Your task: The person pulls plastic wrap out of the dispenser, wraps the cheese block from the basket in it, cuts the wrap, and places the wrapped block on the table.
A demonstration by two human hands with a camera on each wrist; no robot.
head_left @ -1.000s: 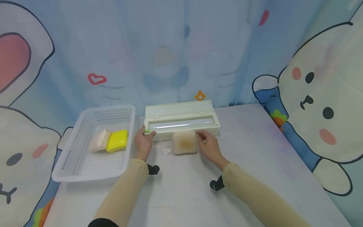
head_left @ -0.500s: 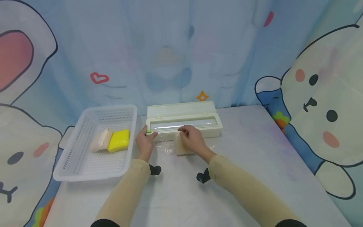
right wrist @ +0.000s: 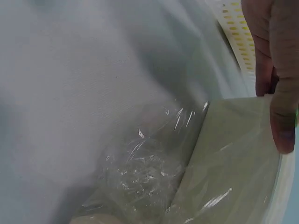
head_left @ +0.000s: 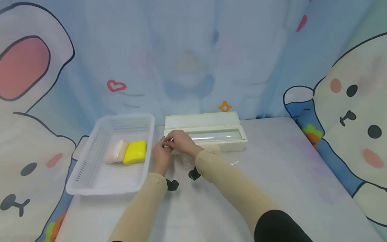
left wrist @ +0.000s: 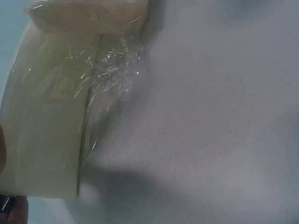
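My left hand [head_left: 162,155] grips the left end of a cream cling film dispenser [head_left: 231,146], thumb on one face and fingers at the end. My right hand [head_left: 181,142] has crossed over to that same end. Its curled fingertips meet at the small green slide cutter [right wrist: 297,120], mostly hidden by the two hands. Clear cling film [left wrist: 114,65] hangs over the dispenser's front and lies crumpled on the table. A bread slice [left wrist: 88,18] lies under the film in front of the dispenser; the right forearm hides most of it in the head view.
A white perforated basket [head_left: 87,179] stands to the left, holding a yellow block [head_left: 135,152] and a pale pinkish block [head_left: 116,151]. The dispenser's raised lid [head_left: 202,119] leans toward the patterned curtain [head_left: 187,50] behind the white-covered table [head_left: 281,174].
My right hand has moved left, from beside the bread slice across its front to the dispenser's left end. My left hand stays on that end. The head view has shifted slightly.
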